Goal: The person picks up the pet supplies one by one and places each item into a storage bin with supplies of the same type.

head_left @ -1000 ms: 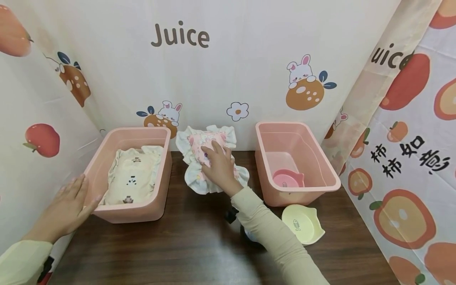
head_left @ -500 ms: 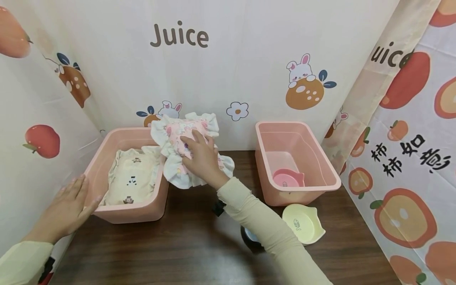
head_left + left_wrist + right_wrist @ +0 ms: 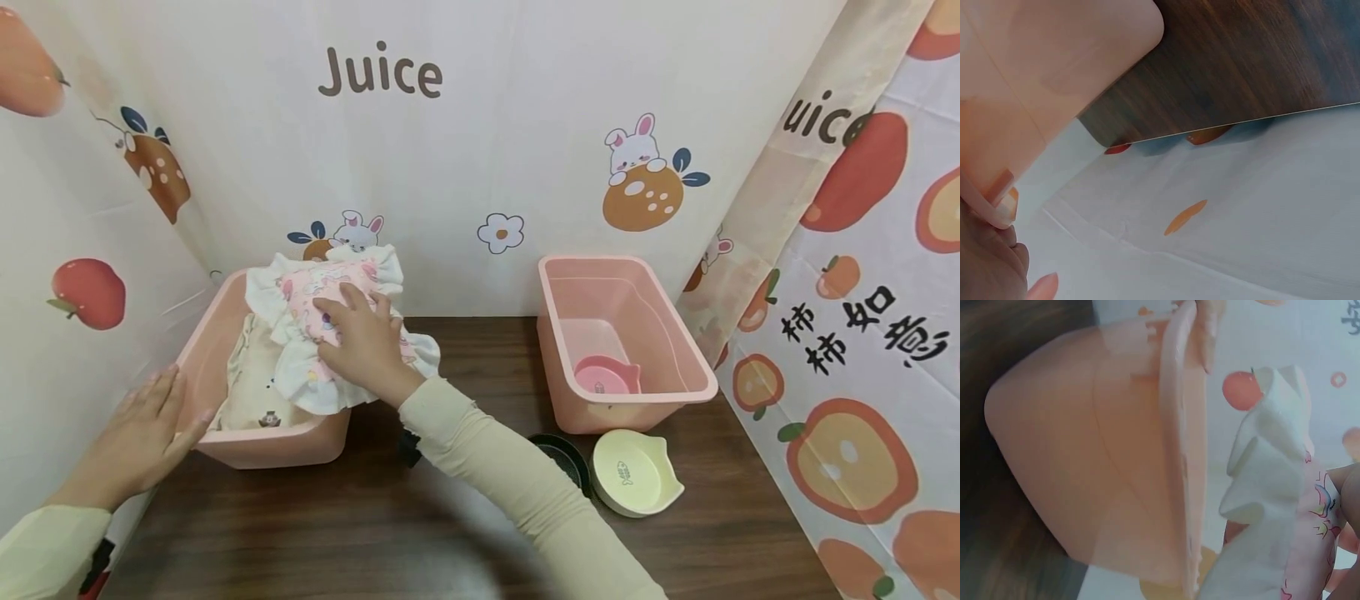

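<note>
A small pink pillow (image 3: pixel 324 302) with a wide white frill is held by my right hand (image 3: pixel 367 337), whose fingers and thumb pinch its printed face. It hangs over the right side of the left pink bin (image 3: pixel 300 446), above a cream pillow (image 3: pixel 251 383) lying inside, and hides part of that one. In the right wrist view the frilled pillow (image 3: pixel 1260 481) is above the bin's rim (image 3: pixel 1175 425). My left hand (image 3: pixel 135 437) rests on the bin's left front rim, fingers straight and thumb spread apart.
A second pink bin (image 3: pixel 558 367) stands right, with a pink cat-eared bowl (image 3: pixel 606 375) inside. In front of it are a pale yellow cat-eared bowl (image 3: pixel 637 475) and a dark round dish (image 3: pixel 562 458), partly behind my right forearm. Printed curtains (image 3: pixel 480 150) enclose the wooden table (image 3: pixel 300 533).
My right hand has carried the frilled pillow leftward from the table's middle to over the left bin. The dark dish shows more from behind the forearm. My left hand has stayed put.
</note>
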The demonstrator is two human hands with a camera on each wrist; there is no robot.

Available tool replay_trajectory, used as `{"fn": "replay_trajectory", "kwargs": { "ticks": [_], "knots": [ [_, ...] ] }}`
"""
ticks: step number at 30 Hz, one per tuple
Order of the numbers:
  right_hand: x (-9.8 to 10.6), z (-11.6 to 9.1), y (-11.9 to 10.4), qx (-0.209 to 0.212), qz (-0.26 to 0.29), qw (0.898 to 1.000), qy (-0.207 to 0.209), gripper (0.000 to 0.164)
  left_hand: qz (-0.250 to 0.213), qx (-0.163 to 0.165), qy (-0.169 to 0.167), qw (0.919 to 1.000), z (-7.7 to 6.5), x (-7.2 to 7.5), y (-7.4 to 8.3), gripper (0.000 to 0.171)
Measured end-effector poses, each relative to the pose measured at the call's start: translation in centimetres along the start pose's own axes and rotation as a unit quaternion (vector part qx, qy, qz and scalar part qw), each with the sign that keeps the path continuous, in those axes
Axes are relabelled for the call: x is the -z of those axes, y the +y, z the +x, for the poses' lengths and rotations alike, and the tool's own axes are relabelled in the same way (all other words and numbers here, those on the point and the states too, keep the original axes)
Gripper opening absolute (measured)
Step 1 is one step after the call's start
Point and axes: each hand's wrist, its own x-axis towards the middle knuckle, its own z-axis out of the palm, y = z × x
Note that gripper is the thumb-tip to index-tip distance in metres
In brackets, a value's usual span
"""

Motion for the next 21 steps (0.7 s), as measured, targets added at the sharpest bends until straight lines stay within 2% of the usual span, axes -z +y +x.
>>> {"fn": "replay_trajectory", "kwargs": {
  "ticks": [5,10,13,17,21],
  "knots": [
    [-1.7,0.0,-1.2,0.0,-0.007,1.0,-0.011,0.053,0.0,-0.009,0.004,1.0,0.1,0.0,-0.1,0.077],
    [-3.5,-0.4,-1.3,-0.003,-0.019,1.0,-0.015,0.049,0.0,-0.009,0.0,1.0,0.1,0.1,0.0,0.077],
    [-3.9,-0.6,-1.1,-0.001,-0.027,0.999,-0.033,0.053,0.001,-0.006,-0.001,1.0,0.1,0.1,0.1,0.077],
    [-3.3,-0.7,-0.7,0.018,-0.053,0.993,-0.101,0.071,0.002,-0.005,0.0,1.0,0.1,0.2,0.2,0.077],
    [-2.1,-0.5,-0.2,0.055,-0.072,0.977,-0.192,0.093,0.003,-0.005,0.001,1.0,0.1,0.3,0.3,0.077]
  ]
}}
